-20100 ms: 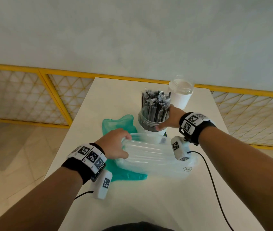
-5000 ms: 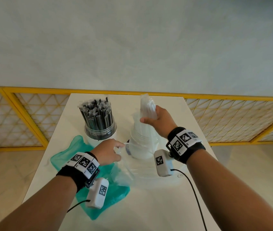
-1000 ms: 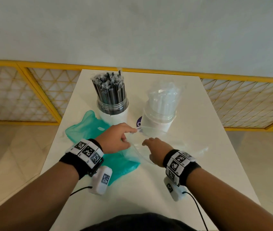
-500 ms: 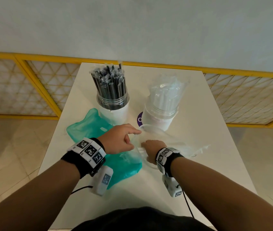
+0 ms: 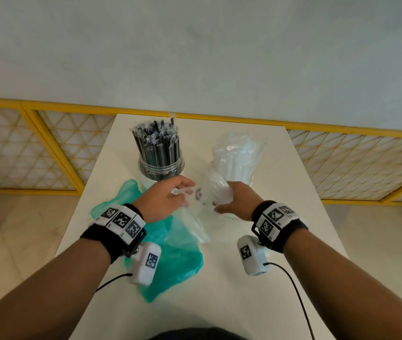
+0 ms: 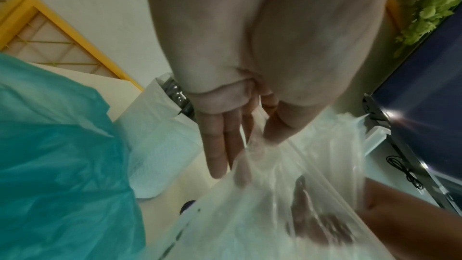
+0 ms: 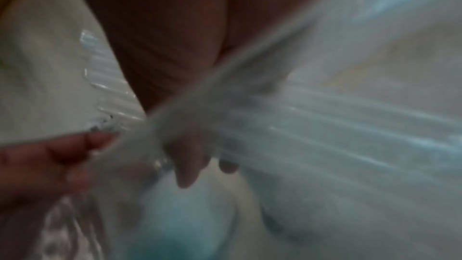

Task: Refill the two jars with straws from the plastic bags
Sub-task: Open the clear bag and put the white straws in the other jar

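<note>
Clear film was what both hands were busy with: the clear bag [image 5: 196, 217] hung slack between them, just in front of the two jars. The left hand [image 5: 164, 201] pinched one edge of it between thumb and fingers, a narrow grip. The right hand [image 5: 235, 202] sat against the other side with the film bunched over its fingers; how tightly it held I could not tell, the wrist view being blurred.

Both jars looked full already. The black straws [image 5: 157, 147] stood packed in the left jar [image 5: 160, 168], and the white straws [image 5: 238, 158] crowded the right jar [image 5: 249, 179] behind the right hand. So the step, as I judged it, was clearing the spent bag away. It seemed best to gather the film toward the body, low and slow, so that no fold caught the white straws and tipped their jar. Thin plastic clings; a firm pinch on both sides would help.

The green bag [image 5: 170, 244] lay crumpled on the tabletop [image 5: 280, 278] under the left wrist, reaching close to the left edge. Bare room lay to the right and near side. The jars stood well in from the far edge, so pulling nearward looked the safest course
</note>
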Available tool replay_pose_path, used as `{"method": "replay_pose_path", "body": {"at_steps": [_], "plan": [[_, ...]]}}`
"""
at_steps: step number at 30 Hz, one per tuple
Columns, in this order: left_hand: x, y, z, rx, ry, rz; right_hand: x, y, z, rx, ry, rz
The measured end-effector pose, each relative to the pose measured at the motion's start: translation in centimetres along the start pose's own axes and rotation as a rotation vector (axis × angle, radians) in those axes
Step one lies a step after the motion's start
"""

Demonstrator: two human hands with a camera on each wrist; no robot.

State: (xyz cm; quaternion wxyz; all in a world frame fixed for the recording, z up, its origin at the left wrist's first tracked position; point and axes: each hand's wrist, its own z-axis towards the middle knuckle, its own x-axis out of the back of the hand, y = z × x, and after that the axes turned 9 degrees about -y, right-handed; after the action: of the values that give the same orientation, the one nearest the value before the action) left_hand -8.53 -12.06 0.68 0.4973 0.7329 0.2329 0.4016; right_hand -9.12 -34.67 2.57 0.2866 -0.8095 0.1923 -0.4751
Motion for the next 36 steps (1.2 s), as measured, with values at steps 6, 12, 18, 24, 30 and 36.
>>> {"method": "replay_pose_path", "body": {"at_steps": [6, 12, 18, 24, 30, 36], "plan": [[-0.5, 0.1, 0.1, 0.180, -0.031, -0.016, 3.7, -3.1, -2.3, 0.236, 0.132, 0.261], [-2.1, -1.1, 0.6, 0.321, -0.118, 0.021, 5.9, -4.1, -3.8, 0.314, 0.281, 0.405], [-2.0, -1.6, 2.4, 0.418, -0.127, 0.356, 7.1, -4.4, -4.8, 0.379, 0.372, 0.464], [-2.5, 3.4, 5.9, 0.145, 0.068, 0.221, 9.4, -4.1, -5.9, 0.474, 0.396, 0.471], [-3.1, 5.2, 11.1, 0.086, 0.011, 0.149, 10.9, -5.0, -4.6, 0.485, 0.266, 0.412], [-2.1, 4.8, 12.9, 0.185, -0.047, 0.225, 12.1, -5.4, -2.3, 0.505, 0.121, 0.412]]}}
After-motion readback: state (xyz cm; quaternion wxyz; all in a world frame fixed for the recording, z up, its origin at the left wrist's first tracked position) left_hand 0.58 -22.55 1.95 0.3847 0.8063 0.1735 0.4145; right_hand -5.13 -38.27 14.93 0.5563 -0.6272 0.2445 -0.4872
